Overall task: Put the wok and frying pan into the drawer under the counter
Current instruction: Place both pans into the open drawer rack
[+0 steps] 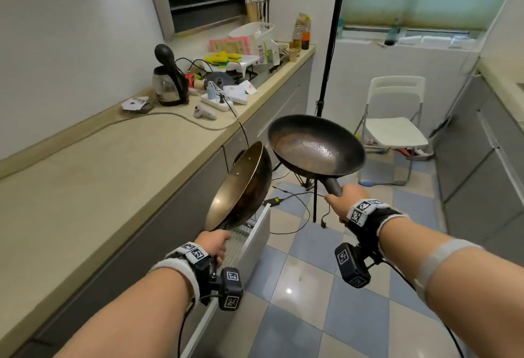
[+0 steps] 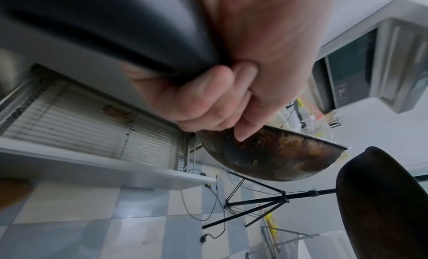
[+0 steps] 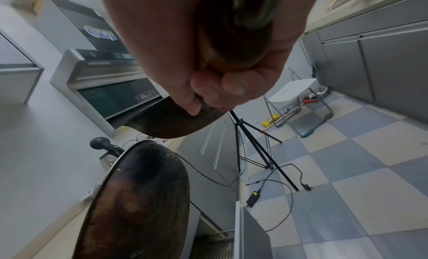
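Observation:
My left hand (image 1: 217, 244) grips the black handle (image 2: 115, 25) of the wok (image 1: 238, 187), which is tilted on its side, brassy inside facing left, above the open drawer (image 1: 249, 241). Seen from the left wrist, its fingers (image 2: 203, 98) curl round the handle, with the wok's scorched underside (image 2: 273, 156) beyond. To the right, my right hand (image 1: 340, 199) grips the handle of the dark frying pan (image 1: 316, 146), held roughly level in the air over the floor. In the right wrist view the frying pan's underside (image 3: 171, 122) sits above the wok (image 3: 139, 199). The drawer has a wire rack (image 2: 81, 120).
The beige counter (image 1: 99, 187) runs along the left, with a kettle (image 1: 170, 85) and clutter farther back. A black tripod stand (image 1: 320, 108) and cables (image 1: 297, 210) stand on the checkered floor just past the drawer. A white folding chair (image 1: 394, 128) is at the far right.

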Tool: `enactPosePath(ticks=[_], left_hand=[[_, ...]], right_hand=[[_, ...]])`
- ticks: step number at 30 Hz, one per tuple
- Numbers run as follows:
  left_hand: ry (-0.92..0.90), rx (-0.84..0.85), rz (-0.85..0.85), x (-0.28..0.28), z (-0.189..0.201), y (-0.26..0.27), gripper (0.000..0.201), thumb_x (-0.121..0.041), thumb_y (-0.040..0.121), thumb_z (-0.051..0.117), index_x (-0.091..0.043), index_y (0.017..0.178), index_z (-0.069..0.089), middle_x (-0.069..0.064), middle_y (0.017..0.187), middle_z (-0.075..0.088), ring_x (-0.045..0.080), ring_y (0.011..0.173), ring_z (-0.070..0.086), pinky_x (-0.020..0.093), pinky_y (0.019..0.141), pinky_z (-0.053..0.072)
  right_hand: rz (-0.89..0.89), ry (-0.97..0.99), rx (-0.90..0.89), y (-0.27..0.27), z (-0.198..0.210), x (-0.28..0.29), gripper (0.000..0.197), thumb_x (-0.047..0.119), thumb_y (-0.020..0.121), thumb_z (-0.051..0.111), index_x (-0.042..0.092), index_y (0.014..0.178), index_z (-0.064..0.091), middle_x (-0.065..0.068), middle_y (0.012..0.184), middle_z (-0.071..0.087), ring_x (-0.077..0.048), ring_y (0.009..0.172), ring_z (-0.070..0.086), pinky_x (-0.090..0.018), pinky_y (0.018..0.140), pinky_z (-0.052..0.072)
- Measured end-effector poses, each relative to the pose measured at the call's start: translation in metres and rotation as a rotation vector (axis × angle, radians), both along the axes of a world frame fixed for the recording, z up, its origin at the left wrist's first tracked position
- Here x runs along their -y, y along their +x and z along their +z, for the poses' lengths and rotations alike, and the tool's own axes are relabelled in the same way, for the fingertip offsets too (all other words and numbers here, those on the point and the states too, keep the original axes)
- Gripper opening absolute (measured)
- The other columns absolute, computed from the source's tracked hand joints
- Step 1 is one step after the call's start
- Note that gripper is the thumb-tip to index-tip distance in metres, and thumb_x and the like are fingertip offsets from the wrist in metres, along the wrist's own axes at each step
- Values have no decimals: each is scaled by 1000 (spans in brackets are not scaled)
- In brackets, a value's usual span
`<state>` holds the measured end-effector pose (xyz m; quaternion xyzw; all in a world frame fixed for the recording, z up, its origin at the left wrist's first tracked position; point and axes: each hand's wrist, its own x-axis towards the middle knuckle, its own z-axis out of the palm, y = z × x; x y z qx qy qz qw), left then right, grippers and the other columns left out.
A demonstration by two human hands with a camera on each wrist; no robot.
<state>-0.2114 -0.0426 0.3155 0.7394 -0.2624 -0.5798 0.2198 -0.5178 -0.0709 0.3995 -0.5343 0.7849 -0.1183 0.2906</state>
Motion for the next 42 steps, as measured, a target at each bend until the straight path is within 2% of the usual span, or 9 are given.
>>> enactPosePath(ticks=[3, 6, 10, 14, 24, 31, 35, 38, 42], left_hand=[[87, -78, 22, 2, -33, 13, 33, -19, 91, 56, -16, 62, 40, -5, 38, 33, 8, 25, 26, 12, 30, 21], [168, -120, 28, 8, -68, 33, 37, -19, 91, 56, -17, 59, 39, -6, 36, 33, 8, 24, 26, 13, 30, 21], [259, -84, -16, 26, -117, 67, 34, -16, 89, 57, -16, 58, 42, -4, 37, 34, 9, 24, 27, 13, 31, 23], [320, -14, -43, 53, -160, 104, 25, -16, 84, 59, -8, 62, 48, 3, 45, 39, 16, 32, 32, 17, 37, 27], [326, 198, -200, 106, -263, 157, 29, -23, 79, 61, -1, 61, 57, 12, 50, 57, 24, 37, 48, 25, 47, 41], [343, 314, -250, 111, -330, 162, 24, -29, 72, 58, -5, 71, 63, 10, 58, 60, 30, 52, 59, 37, 59, 55], [321, 396, -234, 104, -366, 167, 20, -26, 83, 60, -9, 76, 66, 7, 64, 60, 27, 59, 57, 27, 54, 41], [299, 479, -245, 99, -395, 173, 18, -25, 84, 60, -12, 71, 62, 4, 59, 55, 18, 51, 48, 25, 47, 31], [291, 554, -324, 96, -429, 178, 15, -27, 87, 59, -13, 82, 64, 6, 72, 61, 26, 63, 55, 27, 56, 38]], right_hand=[[-13, 60, 5, 10, -24, 6, 30, 33, 92, 55, 9, 76, 56, -8, 60, 60, -22, 48, 60, -26, 51, 49], [-30, 133, 10, 30, -50, 18, 31, 36, 93, 55, 6, 88, 60, -9, 63, 61, -20, 48, 59, -27, 52, 49], [-60, 241, 7, 71, -94, 43, 30, 38, 92, 56, 9, 93, 59, -10, 67, 63, -23, 52, 62, -31, 56, 54], [-82, 333, -28, 112, -144, 71, 34, 42, 90, 58, 8, 89, 60, -12, 65, 65, -26, 56, 65, -43, 73, 62], [32, 471, -174, 174, -232, 130, 32, 39, 89, 59, 9, 80, 61, -10, 59, 66, -23, 47, 64, -27, 55, 53], [204, 552, -220, 207, -285, 181, 29, 36, 88, 60, 8, 79, 60, -13, 78, 72, -31, 74, 73, -36, 71, 59], [322, 576, -260, 227, -308, 207, 28, 32, 90, 60, 12, 72, 52, -10, 71, 64, -30, 75, 71, -27, 61, 50], [429, 582, -310, 244, -333, 220, 24, 29, 90, 57, 11, 74, 55, -7, 66, 59, -24, 59, 59, -23, 51, 40], [543, 564, -333, 276, -375, 223, 22, 21, 90, 55, 14, 69, 53, -4, 66, 57, -17, 51, 50, -21, 46, 35]])
